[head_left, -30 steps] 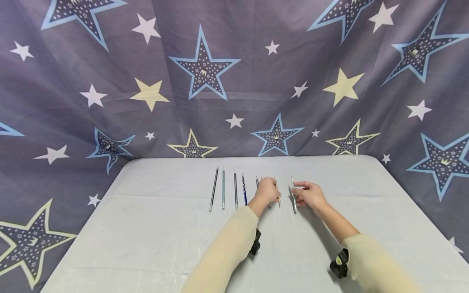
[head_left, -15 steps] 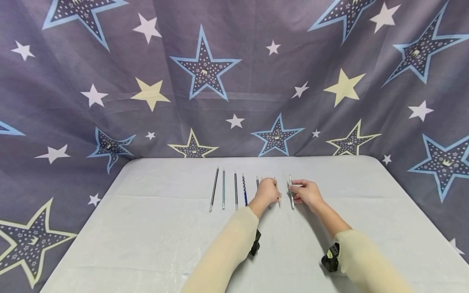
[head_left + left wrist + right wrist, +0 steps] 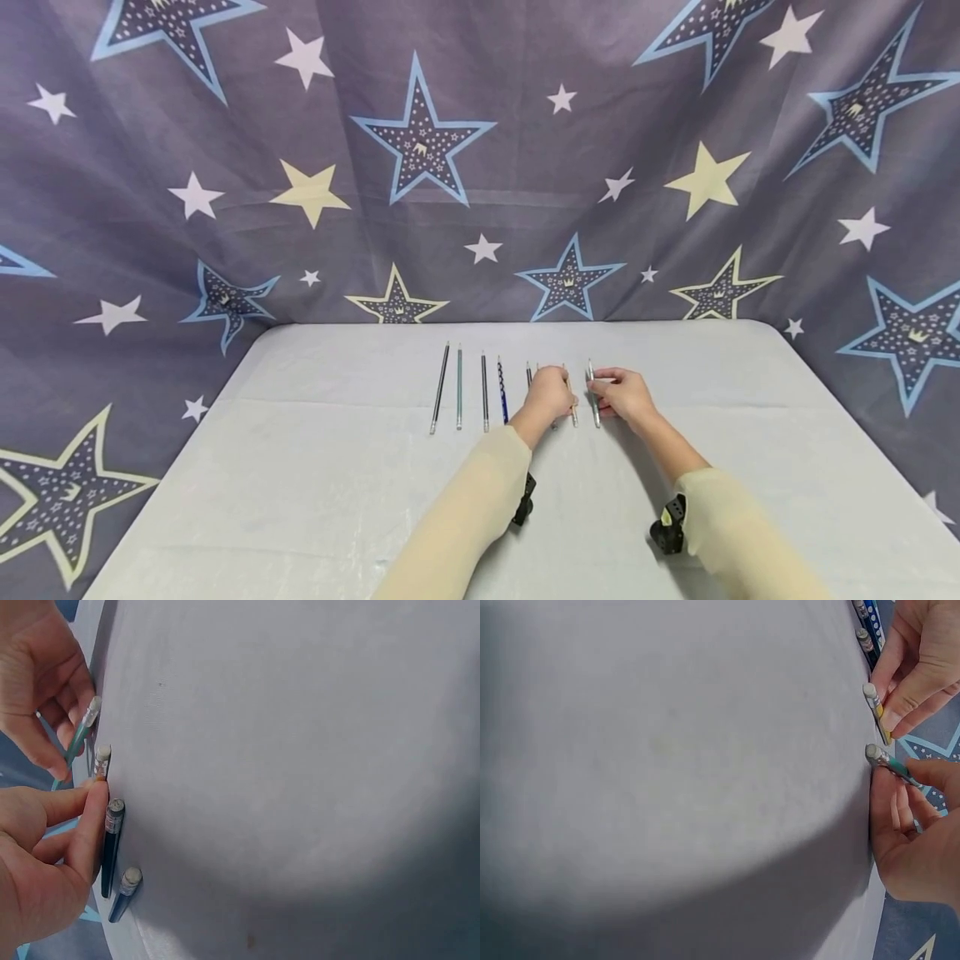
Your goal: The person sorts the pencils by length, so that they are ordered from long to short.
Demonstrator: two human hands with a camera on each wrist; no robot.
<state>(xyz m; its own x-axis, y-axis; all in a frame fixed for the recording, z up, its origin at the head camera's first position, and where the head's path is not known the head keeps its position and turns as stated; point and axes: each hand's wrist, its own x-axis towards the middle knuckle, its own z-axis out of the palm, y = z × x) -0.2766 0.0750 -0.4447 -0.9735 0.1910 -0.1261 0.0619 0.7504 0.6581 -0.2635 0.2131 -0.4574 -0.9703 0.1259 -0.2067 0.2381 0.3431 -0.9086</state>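
Observation:
My left hand [image 3: 547, 393] pinches a yellow pencil [image 3: 878, 712] near its eraser end, and the pencil lies on the table. Just right of it, my right hand [image 3: 624, 395] holds a green pencil [image 3: 894, 763] between thumb and fingers, its eraser end toward me. In the left wrist view the green pencil [image 3: 78, 739] is tilted, apart from the yellow one. A dark pencil [image 3: 112, 844] and a blue pencil [image 3: 125, 895] lie beside my left hand. Part of the pencils under the left hand is hidden in the head view.
Left of my hands a row of pencils lies on the white table [image 3: 300, 500]: a black pencil [image 3: 440, 387], a teal pencil [image 3: 460, 387], another black pencil [image 3: 484, 392] and a blue patterned pencil [image 3: 502, 392]. A star-printed curtain [image 3: 510, 175] hangs behind the table.
My right hand has moved slightly left with the green pencil, bringing it closer to the yellow one. The left hand stays in place on the yellow pencil.

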